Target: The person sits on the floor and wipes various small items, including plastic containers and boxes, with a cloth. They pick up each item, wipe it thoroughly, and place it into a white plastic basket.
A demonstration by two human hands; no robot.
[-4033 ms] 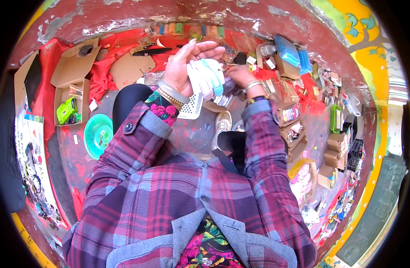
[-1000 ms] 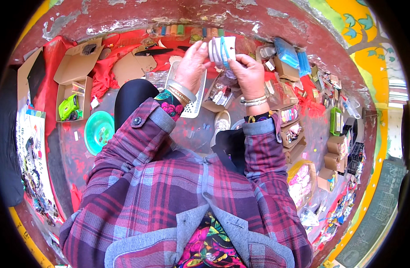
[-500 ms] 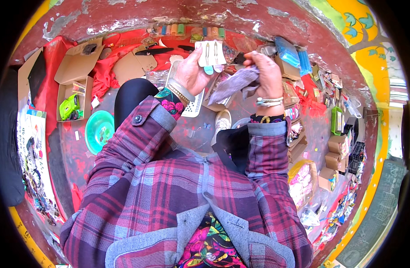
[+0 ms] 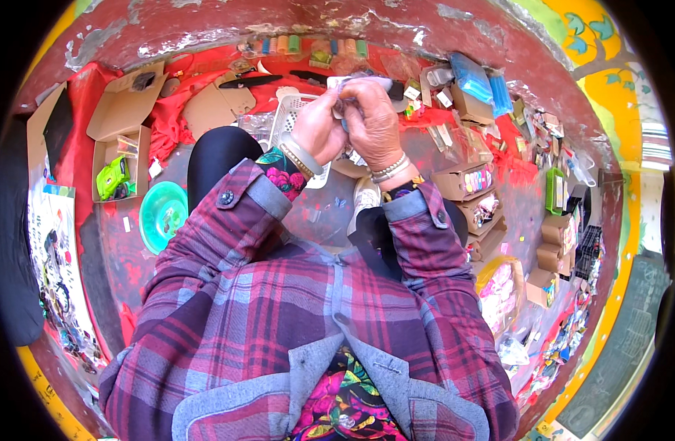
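Both hands meet in front of me, above the white plastic basket (image 4: 284, 120). My left hand (image 4: 317, 132) is closed on a small cream card (image 4: 334, 81), of which only an edge shows. My right hand (image 4: 372, 123) overlaps it, fingers bent in a pinch against the card. A greyish-purple cloth (image 4: 380, 81) is bunched at the right fingers and reaches over the card. The two slim hair clips on the card are covered by my right hand and the cloth.
A green basin (image 4: 163, 218) and an open cardboard box (image 4: 141, 165) holding a bright green item stand at left. Stacked boxes (image 4: 455, 184) with small goods are at right, near a yellow-rimmed basket (image 4: 515, 263). Blue plastic packs (image 4: 470, 77) lie at far right.
My right hand has moved left with the cloth and brought it onto the card. The hair clips, visible before, are now covered. My left hand has shifted slightly.
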